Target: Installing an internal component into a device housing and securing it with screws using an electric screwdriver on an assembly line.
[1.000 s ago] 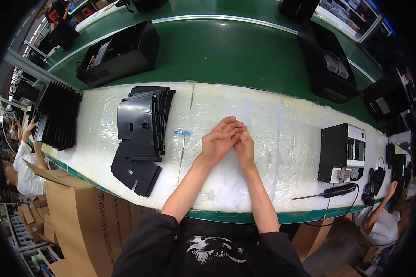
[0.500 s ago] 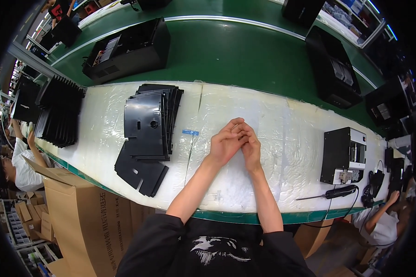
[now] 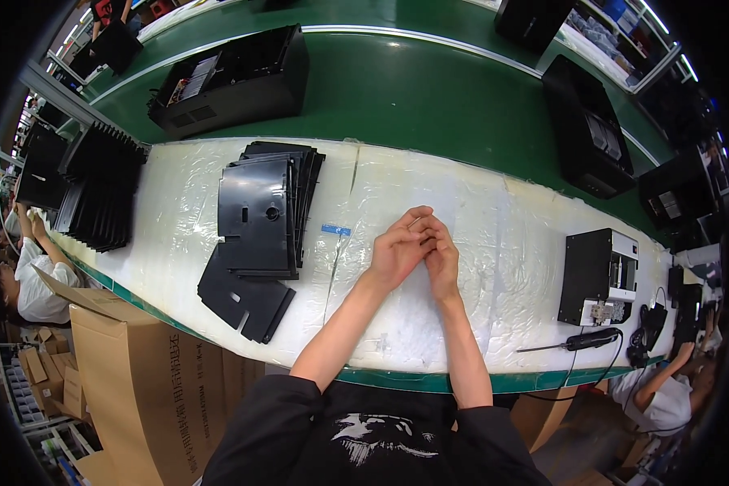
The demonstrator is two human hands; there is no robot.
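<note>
My left hand (image 3: 393,253) and my right hand (image 3: 442,263) meet above the middle of the white bench top. Their fingers are loosely bent and touch at the tips, and I see nothing held in either. Left of them a small blue strip (image 3: 335,231) lies on the film-covered surface (image 3: 364,324). Beyond it is a stack of flat black panels (image 3: 255,215), with more cut-out panels (image 3: 243,301) partly under its near end. An electric screwdriver (image 3: 579,340) lies at the right, in front of a black and white screw feeder (image 3: 599,275).
Black computer cases (image 3: 235,85) stand on the green conveyor (image 3: 397,97) behind the bench. Ribbed black parts (image 3: 101,190) are piled at the left end. A large cardboard box (image 3: 138,381) stands below the near left edge. Co-workers (image 3: 44,283) sit at both sides.
My hands stay together in almost the same pose. The view has shifted slightly, and the cases on the conveyor appear a little further right.
</note>
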